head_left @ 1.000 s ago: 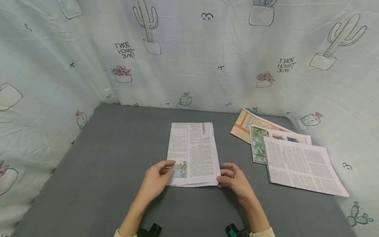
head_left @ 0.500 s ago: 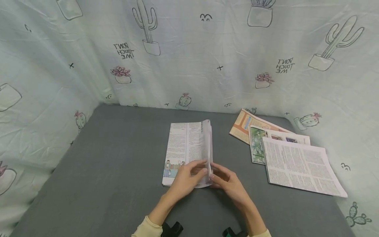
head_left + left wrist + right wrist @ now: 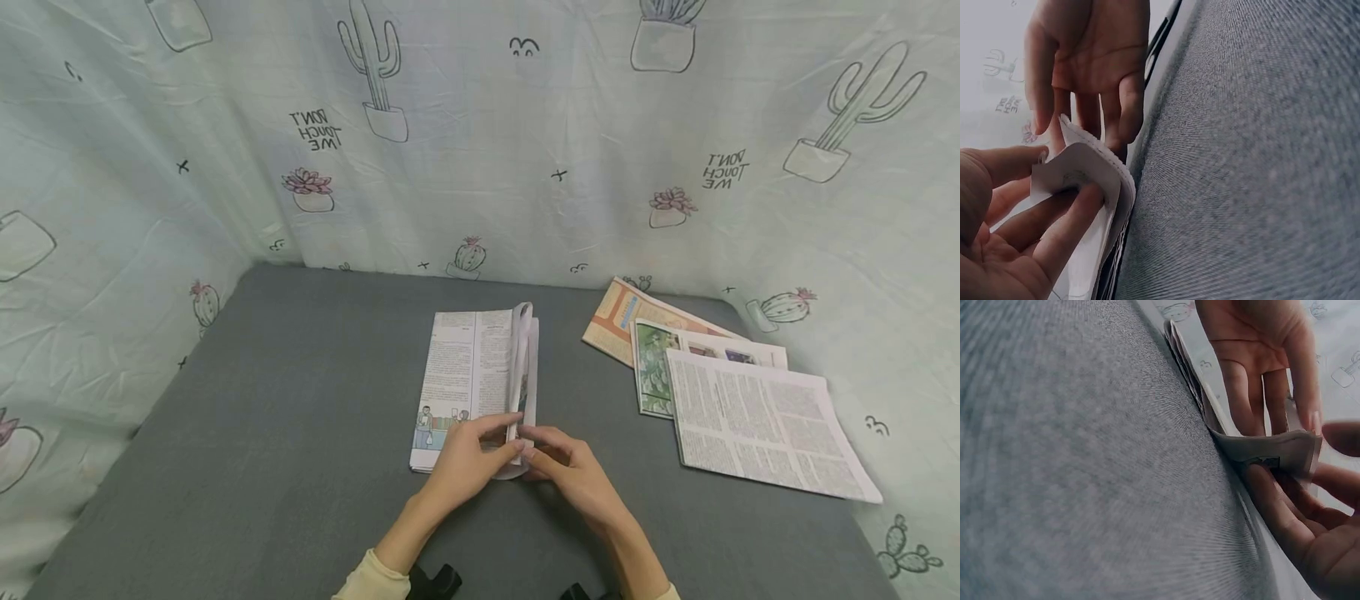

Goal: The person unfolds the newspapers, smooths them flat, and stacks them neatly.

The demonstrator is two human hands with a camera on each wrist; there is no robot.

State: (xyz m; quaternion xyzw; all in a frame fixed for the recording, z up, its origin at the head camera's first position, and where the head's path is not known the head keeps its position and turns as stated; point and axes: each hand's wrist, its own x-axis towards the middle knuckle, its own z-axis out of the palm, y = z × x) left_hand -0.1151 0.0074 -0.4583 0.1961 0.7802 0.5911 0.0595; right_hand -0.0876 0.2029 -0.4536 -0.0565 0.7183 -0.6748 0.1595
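Observation:
A folded newspaper (image 3: 452,362) lies on the grey table with its right edge raised into a narrow curled flap (image 3: 519,354). My left hand (image 3: 467,454) pinches this flap near its lower end, thumb at the edge. From the right, my right hand (image 3: 572,471) holds the same flap with curved fingers, its thumb almost meeting the left one. In the left wrist view, the bent page (image 3: 1094,165) stands up between both hands. The right wrist view has the fingers of my right hand (image 3: 1319,531) against the page's outer side. Parts of the lower pages are hidden.
At the right of the grey tabletop (image 3: 315,400), several folded papers overlap: an orange one (image 3: 613,321) at the back, one with a green picture (image 3: 654,367), and a text-covered one (image 3: 757,417) in front. A cactus-print curtain (image 3: 480,142) borders the table.
My left hand has moved right from the newspaper's left edge to its right side. The right edge has been lifted and curled leftward, and my right hand has shifted inward with it.

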